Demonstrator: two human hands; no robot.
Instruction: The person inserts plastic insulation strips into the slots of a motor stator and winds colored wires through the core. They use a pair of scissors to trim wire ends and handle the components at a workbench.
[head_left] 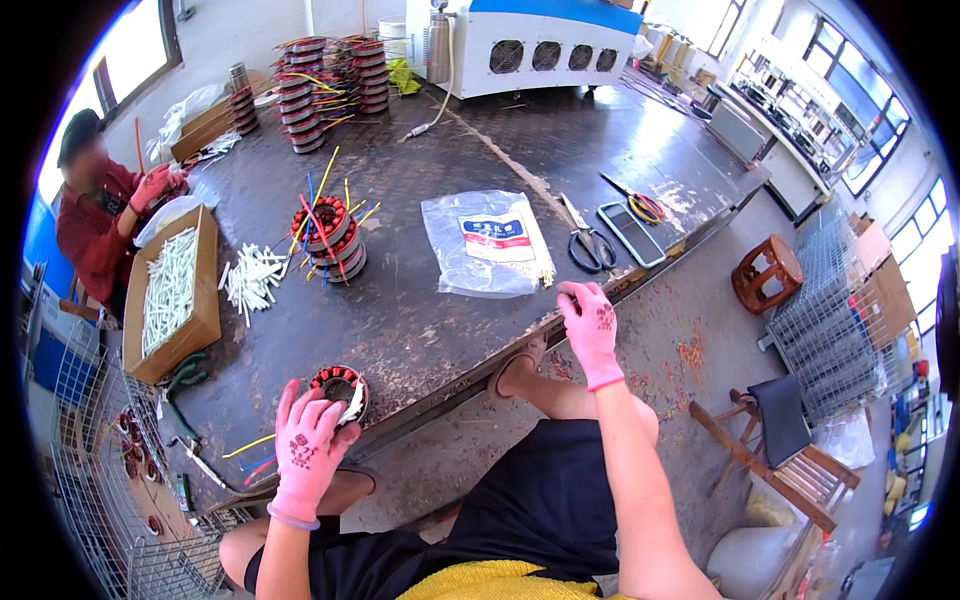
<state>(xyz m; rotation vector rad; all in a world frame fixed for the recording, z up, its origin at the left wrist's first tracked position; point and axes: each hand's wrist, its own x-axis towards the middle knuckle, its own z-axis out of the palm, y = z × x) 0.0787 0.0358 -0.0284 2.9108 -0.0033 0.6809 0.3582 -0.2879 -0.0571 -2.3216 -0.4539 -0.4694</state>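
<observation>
My left hand, in a pink glove, is curled against the near rim of a wound motor stator at the table's near edge. The stator has red-brown windings. A white strip sits at its right side, and yellow, red and blue leads run out to the left. My right hand, also pink-gloved, is raised at the table's front edge with fingers curled toward the thumb; whatever they hold, if anything, is hidden. Just beyond it lies a clear plastic bag with white strip ends poking from its near right corner.
Short stacked stators, loose white tubes and a cardboard box of tubes stand left. Black-handled scissors, a phone and orange-handled scissors lie right. A co-worker sits far left; a stool stands right.
</observation>
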